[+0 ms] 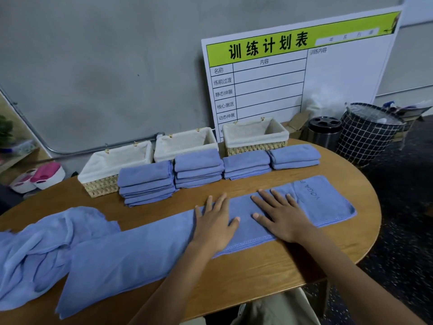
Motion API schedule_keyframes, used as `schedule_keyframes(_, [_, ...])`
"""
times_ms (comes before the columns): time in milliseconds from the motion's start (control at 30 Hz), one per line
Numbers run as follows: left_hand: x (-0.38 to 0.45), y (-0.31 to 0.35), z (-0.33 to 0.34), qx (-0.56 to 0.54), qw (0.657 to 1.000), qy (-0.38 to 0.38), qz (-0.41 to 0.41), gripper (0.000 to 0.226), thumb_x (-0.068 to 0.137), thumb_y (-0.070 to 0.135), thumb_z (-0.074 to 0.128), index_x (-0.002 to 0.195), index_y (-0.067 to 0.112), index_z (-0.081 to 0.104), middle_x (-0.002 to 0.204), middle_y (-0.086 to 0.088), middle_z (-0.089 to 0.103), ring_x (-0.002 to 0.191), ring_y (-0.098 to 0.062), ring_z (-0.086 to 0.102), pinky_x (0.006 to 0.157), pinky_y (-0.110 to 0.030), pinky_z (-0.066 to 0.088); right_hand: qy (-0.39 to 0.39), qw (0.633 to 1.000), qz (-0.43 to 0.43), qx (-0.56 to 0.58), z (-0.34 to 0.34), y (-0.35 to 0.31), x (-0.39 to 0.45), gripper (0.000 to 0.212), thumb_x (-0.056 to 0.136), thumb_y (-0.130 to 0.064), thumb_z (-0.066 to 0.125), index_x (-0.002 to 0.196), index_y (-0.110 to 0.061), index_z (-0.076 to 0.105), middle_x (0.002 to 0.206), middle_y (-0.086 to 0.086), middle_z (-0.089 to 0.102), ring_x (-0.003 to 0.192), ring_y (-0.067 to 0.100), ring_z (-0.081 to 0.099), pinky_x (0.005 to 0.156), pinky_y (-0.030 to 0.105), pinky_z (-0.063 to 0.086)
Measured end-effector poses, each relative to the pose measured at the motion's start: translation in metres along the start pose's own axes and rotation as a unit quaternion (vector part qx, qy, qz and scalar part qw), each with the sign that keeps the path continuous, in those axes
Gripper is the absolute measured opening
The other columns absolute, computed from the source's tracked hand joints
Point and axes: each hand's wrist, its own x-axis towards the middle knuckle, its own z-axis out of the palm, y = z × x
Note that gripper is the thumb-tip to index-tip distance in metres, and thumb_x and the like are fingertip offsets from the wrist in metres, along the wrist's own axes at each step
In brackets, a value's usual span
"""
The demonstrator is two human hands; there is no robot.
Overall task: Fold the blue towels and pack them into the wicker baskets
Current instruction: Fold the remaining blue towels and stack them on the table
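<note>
Left hand (214, 222) and right hand (280, 215): both spread flat, palms down, side by side on the long towel (140, 249), apparently smoothing it before the next fold. Long towel: a strip across the counter (269, 273), from 8 to 2 o'clock. Loose towel (39, 245): bunched at 9 o'clock, awaiting folding. Folded stacks (199, 168): four at 12 o'clock, set before three baskets (185, 143), which are lined and hold nothing yet.
</note>
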Motion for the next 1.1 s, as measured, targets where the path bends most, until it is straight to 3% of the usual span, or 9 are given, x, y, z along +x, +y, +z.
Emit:
schedule_keyframes(133, [0.014, 0.030, 0.017, 0.009, 0.999, -0.005, 0.033, 0.065, 0.106, 0.054, 0.016, 0.160, 0.027, -0.007, 0.164, 0.017, -0.018, 0.153, -0.015, -0.018, 0.124, -0.052, -0.006, -0.003, 1.000, -0.006, 0.012, -0.003, 0.003, -0.002, 0.105, 0.061, -0.085, -0.022, 0.156, -0.044, -0.003, 0.163, -0.017, -0.014, 0.152, 0.014, -0.015, 0.121, 0.045, -0.009])
schedule_keyframes(233, [0.015, 0.024, 0.022, 0.035, 0.999, -0.018, 0.032, 0.067, 0.105, 0.058, 0.014, 0.159, 0.028, -0.012, 0.163, 0.017, -0.022, 0.152, -0.012, -0.021, 0.124, -0.050, -0.008, 0.004, 1.000, 0.016, 0.015, -0.008, 0.027, -0.006, 0.109, 0.058, -0.086, -0.026, 0.156, -0.044, -0.003, 0.164, -0.017, -0.012, 0.152, 0.014, -0.013, 0.122, 0.044, -0.008])
schedule_keyframes(367, [0.016, 0.027, 0.017, 0.047, 0.998, -0.028, 0.029, 0.067, 0.106, 0.055, 0.015, 0.160, 0.025, -0.012, 0.164, 0.016, -0.023, 0.152, -0.015, -0.021, 0.123, -0.052, -0.008, 0.021, 0.998, 0.052, 0.013, -0.014, 0.051, -0.011, 0.093, 0.071, -0.077, -0.012, 0.156, -0.043, 0.000, 0.164, -0.016, -0.010, 0.152, 0.013, -0.013, 0.122, 0.044, -0.008])
schedule_keyframes(467, [0.023, 0.039, 0.014, 0.024, 0.999, -0.019, 0.028, 0.067, 0.106, 0.054, 0.019, 0.160, 0.025, -0.008, 0.165, 0.015, -0.019, 0.153, -0.017, -0.018, 0.124, -0.053, -0.004, 0.022, 0.998, 0.054, 0.004, -0.014, 0.050, -0.012, 0.092, 0.071, -0.075, -0.013, 0.157, -0.042, -0.001, 0.164, -0.015, -0.010, 0.152, 0.014, -0.012, 0.122, 0.045, -0.007])
schedule_keyframes(667, [0.024, 0.045, 0.023, 0.047, 0.998, -0.025, 0.038, 0.069, 0.104, 0.060, 0.014, 0.159, 0.028, -0.013, 0.163, 0.018, -0.023, 0.151, -0.012, -0.024, 0.123, -0.050, -0.012, 0.021, 0.998, 0.053, 0.014, -0.016, 0.061, -0.013, 0.091, 0.073, -0.078, -0.009, 0.156, -0.044, 0.002, 0.165, -0.016, -0.007, 0.152, 0.013, -0.011, 0.122, 0.044, -0.007])
schedule_keyframes(767, [0.025, 0.044, 0.020, 0.048, 0.998, -0.034, 0.039, 0.069, 0.104, 0.060, 0.014, 0.159, 0.028, -0.013, 0.163, 0.018, -0.024, 0.151, -0.013, -0.024, 0.123, -0.049, -0.012, 0.027, 0.996, 0.078, 0.017, -0.019, 0.086, -0.017, 0.100, 0.066, -0.087, -0.017, 0.156, -0.045, 0.002, 0.165, -0.015, -0.007, 0.152, 0.015, -0.011, 0.122, 0.045, -0.006])
schedule_keyframes(867, [0.027, 0.047, 0.018, 0.047, 0.997, -0.034, 0.042, 0.069, 0.104, 0.059, 0.018, 0.161, 0.027, -0.006, 0.166, 0.016, -0.016, 0.153, -0.016, -0.017, 0.124, -0.051, -0.005, 0.021, 0.995, 0.096, 0.016, -0.023, 0.106, -0.022, 0.114, 0.055, -0.091, -0.027, 0.156, -0.045, 0.000, 0.165, -0.014, -0.009, 0.152, 0.015, -0.011, 0.123, 0.046, -0.005])
schedule_keyframes(1000, [0.037, 0.057, 0.013, 0.066, 0.996, 0.036, 0.041, 0.063, 0.104, 0.057, 0.026, 0.156, 0.022, 0.022, 0.165, 0.008, 0.015, 0.152, -0.019, 0.010, 0.123, -0.053, 0.009, 0.021, 0.995, 0.094, 0.018, -0.025, 0.102, -0.024, 0.099, 0.067, -0.084, -0.017, 0.156, -0.043, 0.000, 0.165, -0.013, -0.009, 0.152, 0.016, -0.012, 0.122, 0.046, -0.006])
schedule_keyframes(1100, [0.049, 0.075, 0.016, 0.028, 0.998, 0.032, 0.056, 0.065, 0.104, 0.058, 0.026, 0.160, 0.027, 0.013, 0.167, 0.012, 0.004, 0.155, -0.019, -0.001, 0.123, -0.055, 0.002, 0.019, 0.995, 0.096, 0.016, -0.026, 0.100, -0.024, 0.092, 0.072, -0.078, -0.009, 0.157, -0.042, 0.000, 0.165, -0.012, -0.010, 0.152, 0.017, -0.013, 0.122, 0.046, -0.007])
